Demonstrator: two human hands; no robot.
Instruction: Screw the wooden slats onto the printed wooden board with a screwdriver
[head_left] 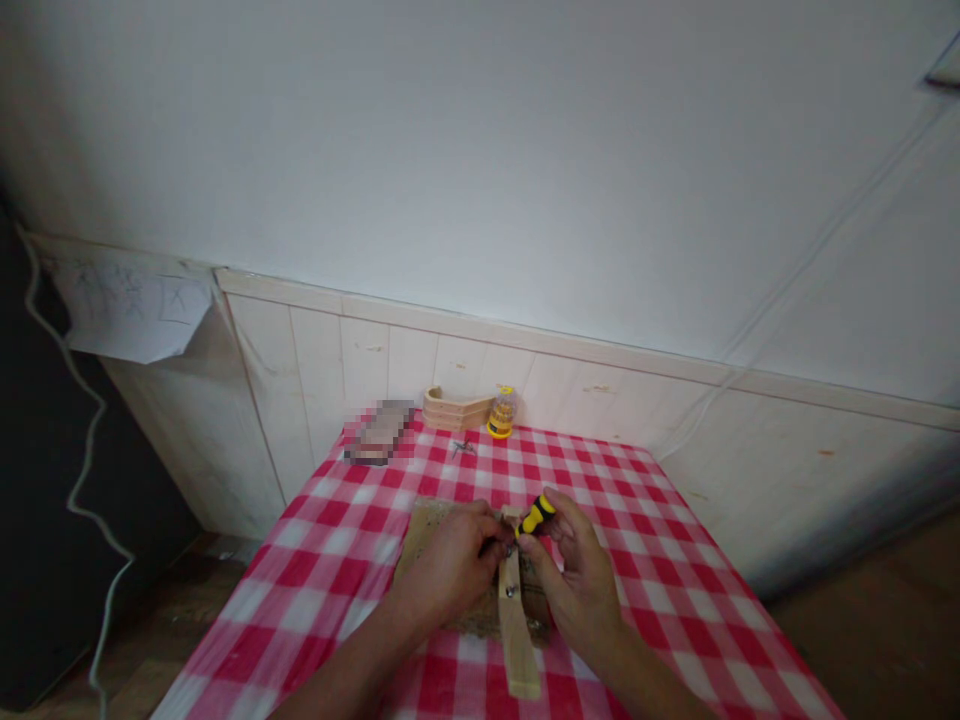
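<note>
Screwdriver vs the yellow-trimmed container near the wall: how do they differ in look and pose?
The screwdriver is tilted, held in the right hand; the container stands upright on the checked cloth, untouched.
The screwdriver's handle is opaque, banded yellow and black; the container appears partly see-through between yellow ends.
The screwdriver's handle is slim; the container is stouter.
Shared: both have yellow parts.

the right hand [581, 580] grips a yellow-and-black screwdriver [537, 515], tilted down toward an angled wooden strip [517, 640]. the left hand [454, 560] bunches its fingers beside the strip, over a worn board [418, 540]. far off, curved wooden pieces [448, 411] stand left of a yellow-based clear container [501, 412] on the red-and-white checked tablecloth [300, 580].
</note>
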